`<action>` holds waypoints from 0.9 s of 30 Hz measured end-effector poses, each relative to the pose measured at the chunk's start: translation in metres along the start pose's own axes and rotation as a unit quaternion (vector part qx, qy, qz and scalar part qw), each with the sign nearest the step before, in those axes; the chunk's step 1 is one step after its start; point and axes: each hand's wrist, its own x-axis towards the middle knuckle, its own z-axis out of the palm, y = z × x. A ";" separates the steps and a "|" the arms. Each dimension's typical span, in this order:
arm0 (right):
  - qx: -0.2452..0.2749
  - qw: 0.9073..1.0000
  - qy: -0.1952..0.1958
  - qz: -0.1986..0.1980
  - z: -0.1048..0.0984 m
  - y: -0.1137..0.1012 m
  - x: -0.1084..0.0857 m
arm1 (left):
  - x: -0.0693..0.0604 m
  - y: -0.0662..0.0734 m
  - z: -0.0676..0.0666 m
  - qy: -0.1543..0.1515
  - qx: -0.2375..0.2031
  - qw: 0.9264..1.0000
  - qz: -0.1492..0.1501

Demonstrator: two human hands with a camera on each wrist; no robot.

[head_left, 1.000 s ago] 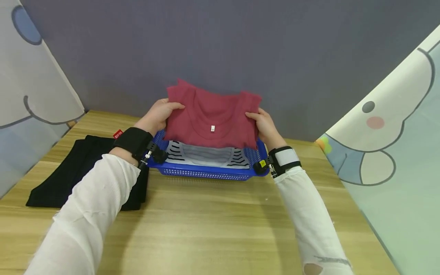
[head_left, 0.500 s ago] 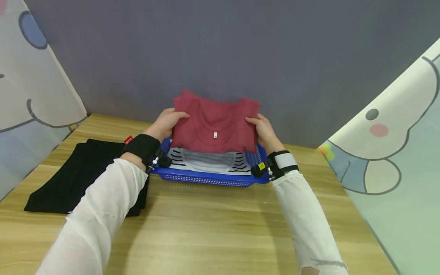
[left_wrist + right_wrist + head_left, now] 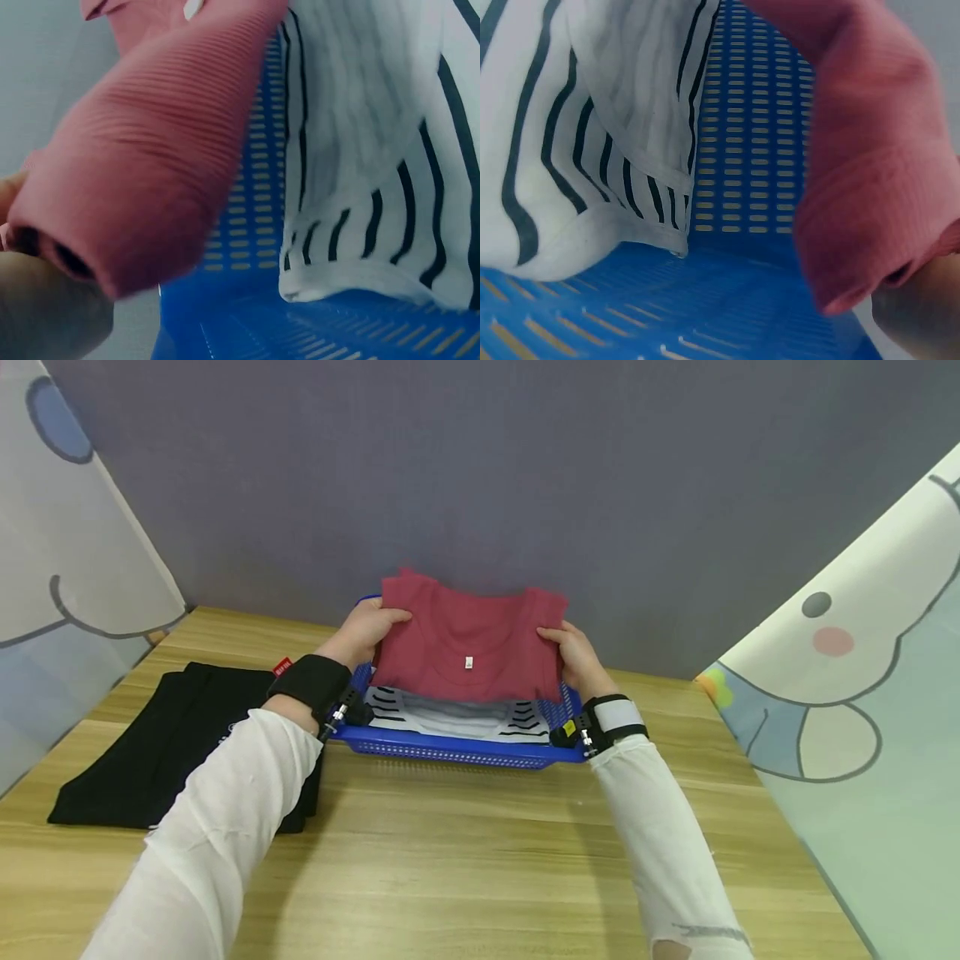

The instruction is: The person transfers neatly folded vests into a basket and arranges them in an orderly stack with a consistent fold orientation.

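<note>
A folded red ribbed top with a small white neck label hangs over the rear part of a blue plastic basket. My left hand pinches its left edge, thumb in front. At the other edge my right hand grips it the same way. Inside the basket lies a folded striped white garment, its front part showing below the red top. In the right wrist view the red top's folded corner is above the basket floor, apart from the striped garment.
Folded black clothing with a red tag lies left of the basket, partly behind the left forearm. A wooden table carries everything. A grey wall rises close behind the basket.
Both hands have lowered the red top toward the basket. It also shifted slightly right early on. The striped garment and black clothing stay in place.
</note>
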 end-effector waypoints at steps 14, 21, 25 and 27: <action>-0.080 0.989 -0.105 0.063 0.006 0.006 -0.001 | -0.002 -0.004 -0.010 -0.008 0.159 0.987 -0.012; -0.083 0.975 -0.170 0.118 0.007 0.007 -0.004 | -0.006 -0.003 -0.014 -0.040 0.223 0.973 -0.041; -0.090 0.967 -0.184 0.149 0.008 0.007 -0.005 | -0.005 -0.004 -0.015 -0.035 0.245 0.968 -0.047; -0.096 0.965 -0.186 0.157 0.008 0.007 -0.004 | -0.004 -0.006 -0.015 -0.038 0.247 0.967 -0.054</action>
